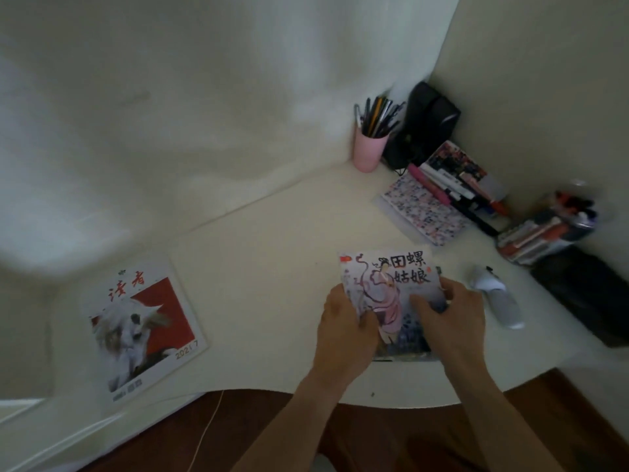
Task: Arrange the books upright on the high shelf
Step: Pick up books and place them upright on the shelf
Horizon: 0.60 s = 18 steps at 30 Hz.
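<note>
Holding the picture book (391, 294) flat on the table (265, 267), you have a hand on each side edge: your left hand (343, 321) pinches the left margin, thumb on the cover, and your right hand (449, 311) curls fingers (422, 306) over the right half. Its long axis runs away from you. The magazine (139, 328) lies well left of the book, nearer your left hand. No shelf shows, so you'll likely lift upward.

Glossy paper cover on the picture book (388, 291), and the same sheen on the magazine (143, 325). The desk (272, 240) looks smooth, matt white. Pink cup (369, 151) looks like matt plastic; floor (374, 437) is dark polished wood.
</note>
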{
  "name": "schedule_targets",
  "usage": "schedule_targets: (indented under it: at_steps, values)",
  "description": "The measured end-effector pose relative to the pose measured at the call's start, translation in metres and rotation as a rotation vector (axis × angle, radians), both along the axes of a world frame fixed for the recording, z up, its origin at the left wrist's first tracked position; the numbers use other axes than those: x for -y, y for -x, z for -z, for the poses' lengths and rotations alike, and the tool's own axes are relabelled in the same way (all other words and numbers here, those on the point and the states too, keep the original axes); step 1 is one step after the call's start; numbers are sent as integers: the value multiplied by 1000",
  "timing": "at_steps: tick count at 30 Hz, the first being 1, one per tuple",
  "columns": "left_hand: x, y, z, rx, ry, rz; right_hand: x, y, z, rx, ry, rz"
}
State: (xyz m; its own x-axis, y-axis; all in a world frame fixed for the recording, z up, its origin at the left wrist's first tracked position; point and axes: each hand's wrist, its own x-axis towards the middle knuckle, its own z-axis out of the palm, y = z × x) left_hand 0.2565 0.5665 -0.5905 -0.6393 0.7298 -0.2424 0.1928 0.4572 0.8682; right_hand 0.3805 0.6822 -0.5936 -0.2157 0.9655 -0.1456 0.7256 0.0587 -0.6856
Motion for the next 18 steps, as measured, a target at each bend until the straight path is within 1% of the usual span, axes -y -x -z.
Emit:
schedule_targets:
  at_steps: [2,4,6,8,10,12,14,16,18]
  values:
    - [-18,-14,17,-163,100,78,-12,-15,5,94,14,35]
    - [-22,-20,29,-320,219,142,-16,-20,13,251,27,2]
    - [-19,-21,33,-323,303,174,-15,-16,20,435,78,-78]
    - [-15,-20,38,-290,344,203,-13,-9,19,517,98,-82]
    - [-11,-15,36,-261,354,240,-8,-2,17,558,-28,-61]
    - [-5,-7,27,-184,330,233,7,13,14,480,-187,-99]
    - [8,9,19,-181,301,124,31,36,15,298,-279,-264]
    - [31,33,16,-279,272,-59,59,67,16,140,-306,-456]
    - [65,65,19,-379,293,-208,86,102,14,19,-274,-617]
